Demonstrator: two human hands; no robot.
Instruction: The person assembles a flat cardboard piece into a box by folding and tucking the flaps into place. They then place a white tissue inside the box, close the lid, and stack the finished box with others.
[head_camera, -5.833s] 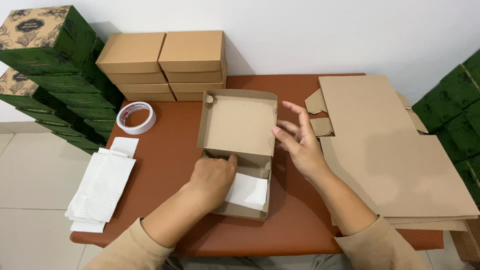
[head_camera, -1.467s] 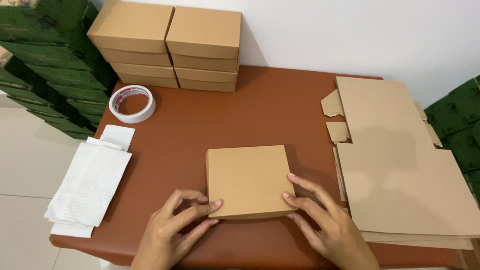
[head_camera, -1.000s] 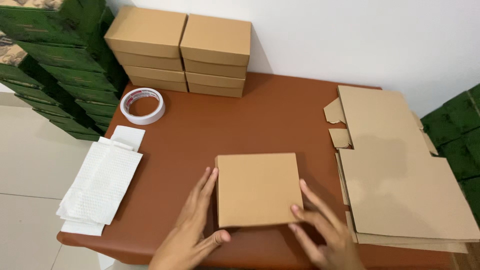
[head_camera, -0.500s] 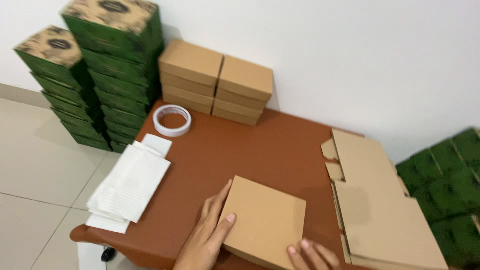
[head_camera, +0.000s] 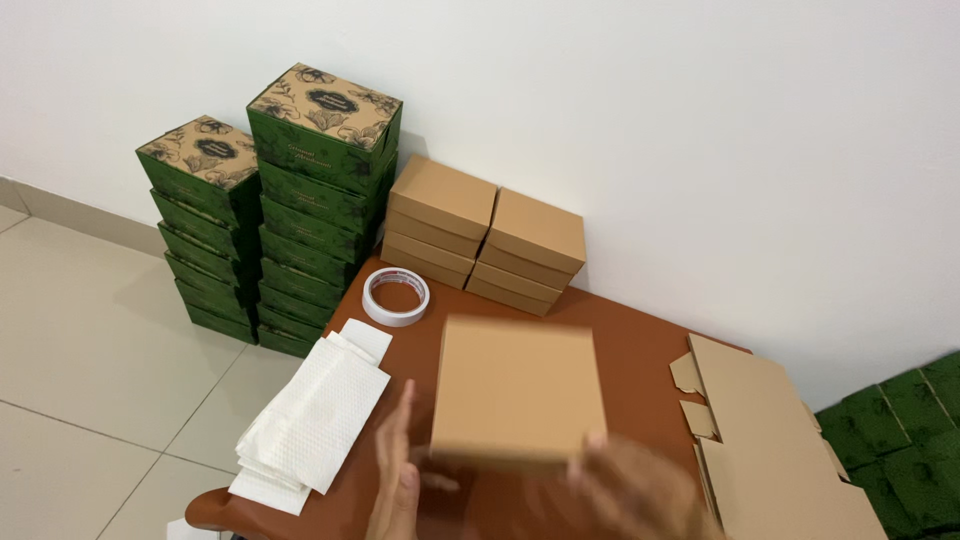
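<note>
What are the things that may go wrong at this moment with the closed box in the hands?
1. The closed brown box is lifted off the table; only the right hand visibly grips it, while the left hand is open beside it, so it might slip.
2. Moving toward the stacked brown boxes, it could knock the tape roll or the white sheets.

The scene is bright and evenly lit by soft, diffuse light; no lamp shows. Shadows are faint: a pale grey one falls on the white wall (head_camera: 700, 150) behind the green printed boxes (head_camera: 320, 180), and a soft one lies beside the stacked kraft boxes (head_camera: 485, 235). No glare shows on the brown counter (head_camera: 640, 350). Motion blur smears the closed kraft box (head_camera: 518, 390) and both hands, the right hand (head_camera: 640, 495) most, the left hand (head_camera: 398, 480) less. The tape roll (head_camera: 396, 296), white padded sheets (head_camera: 318, 420) and flat cardboard blanks (head_camera: 770, 440) stay fairly sharp. Straight lines tilt, without marked bending at the edges.
</note>
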